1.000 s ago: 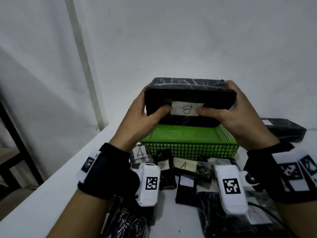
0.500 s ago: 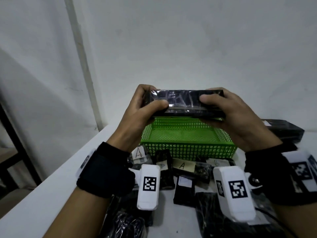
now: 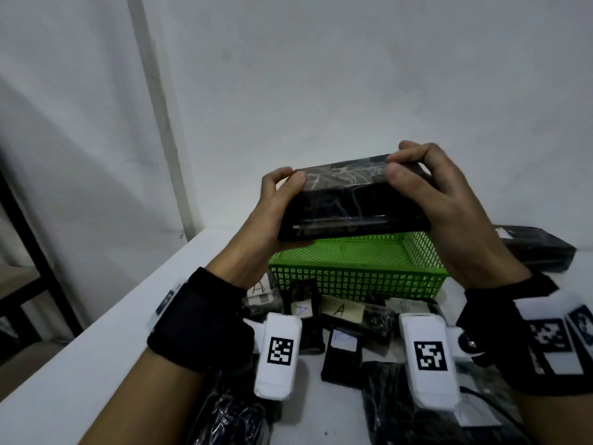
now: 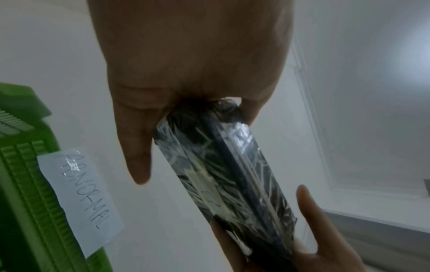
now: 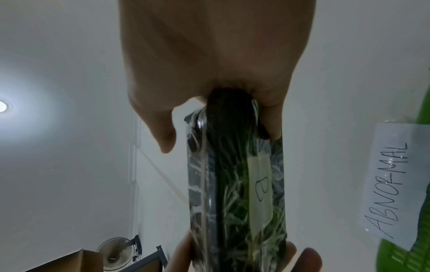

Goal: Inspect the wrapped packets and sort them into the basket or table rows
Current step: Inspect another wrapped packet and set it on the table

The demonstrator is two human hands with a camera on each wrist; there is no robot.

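Both hands hold one black packet (image 3: 349, 203) wrapped in clear film, level above the green basket (image 3: 359, 271). My left hand (image 3: 272, 213) grips its left end, my right hand (image 3: 430, 191) grips its right end with fingers curled over the top. The wrist views show the packet (image 4: 228, 176) (image 5: 235, 185) edge-on, with a pale label marked B (image 5: 260, 187) on one face. In the head view that label faces away. Several smaller black packets (image 3: 340, 358), some with A labels (image 3: 340, 309), lie on the white table (image 3: 96, 348) in front of the basket.
A paper tag reading ABNORMAL (image 4: 81, 198) (image 5: 393, 185) is stuck on the basket's outer wall. Another long black packet (image 3: 536, 248) lies right of the basket. A wall stands close behind; a dark frame (image 3: 29, 245) stands left of the table edge.
The packet has been turned over: its B label faced me a second ago, then the edge, now the back face. It has also risen a little and tilted.
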